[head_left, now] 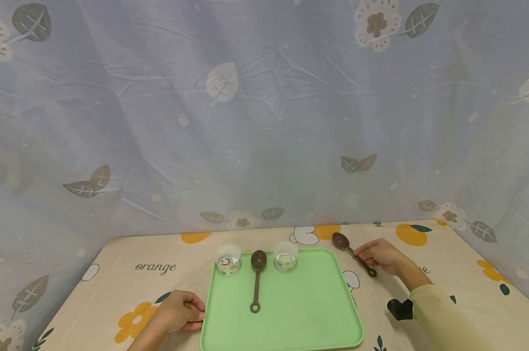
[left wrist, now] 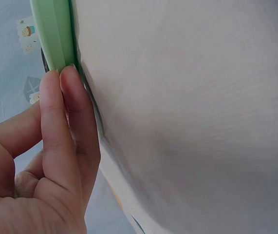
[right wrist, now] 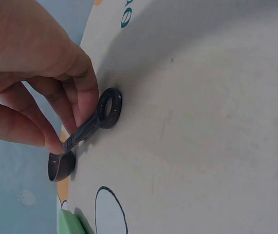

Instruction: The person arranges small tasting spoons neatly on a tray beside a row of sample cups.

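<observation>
My left hand (head_left: 183, 310) is at the left rim of a light green tray (head_left: 308, 307), fingertips holding its edge; the left wrist view shows those fingertips against the tray's wall (left wrist: 58, 34). On the right, my right hand (head_left: 382, 254) pinches the handle of a dark brown spoon (right wrist: 83, 130) between thumb and fingers. Its bowl end points toward the back left, and its ringed handle end lies close over the tablecloth. A second brown spoon (head_left: 256, 285) lies lengthwise on the tray, handle toward me.
Two small patterned cups, the left one (head_left: 228, 261) and the right one (head_left: 285, 257), stand near the tray's back edge, either side of the second spoon. A printed cloth (head_left: 155, 282) covers the table. Behind hangs a grey-blue curtain (head_left: 255, 146). A black heart-shaped piece (head_left: 400, 309) shows beside the right sleeve.
</observation>
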Demonstrator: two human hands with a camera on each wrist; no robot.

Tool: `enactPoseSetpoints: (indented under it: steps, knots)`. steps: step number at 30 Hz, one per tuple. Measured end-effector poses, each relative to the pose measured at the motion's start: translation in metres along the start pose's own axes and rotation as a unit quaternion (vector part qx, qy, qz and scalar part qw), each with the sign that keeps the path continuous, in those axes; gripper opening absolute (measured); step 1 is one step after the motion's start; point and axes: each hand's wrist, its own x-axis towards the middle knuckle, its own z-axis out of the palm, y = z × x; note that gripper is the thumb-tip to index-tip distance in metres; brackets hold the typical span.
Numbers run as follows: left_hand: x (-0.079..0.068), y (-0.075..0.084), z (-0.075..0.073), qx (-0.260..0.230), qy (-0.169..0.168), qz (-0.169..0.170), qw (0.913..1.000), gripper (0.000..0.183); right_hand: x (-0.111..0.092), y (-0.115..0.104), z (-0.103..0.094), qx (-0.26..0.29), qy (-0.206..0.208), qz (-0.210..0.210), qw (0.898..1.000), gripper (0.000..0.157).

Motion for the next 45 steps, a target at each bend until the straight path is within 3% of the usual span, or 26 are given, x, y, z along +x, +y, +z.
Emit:
enactPoseSetpoints:
  steps: [23,30,45]
  knots:
    - [0.0002,0.0003,0.0013,0.000,0.009,-0.015,0.9999,0.011,0.0027,0.0039,0.0025,-0.018,-0.008,-0.003,1.000,0.023]
    - [-0.0003,-0.0006,0.0005,-0.005,0.005,-0.002,1.0000,0.011,0.0033,0.0019,0.0026,-0.022,-0.002,0.009,1.000,0.022]
    - [-0.0008,0.0016,0.0012,0.006,0.011,-0.010,0.9999,0.010,-0.0025,-0.0013,0.0014,-0.017,-0.026,-0.013,0.999,0.022]
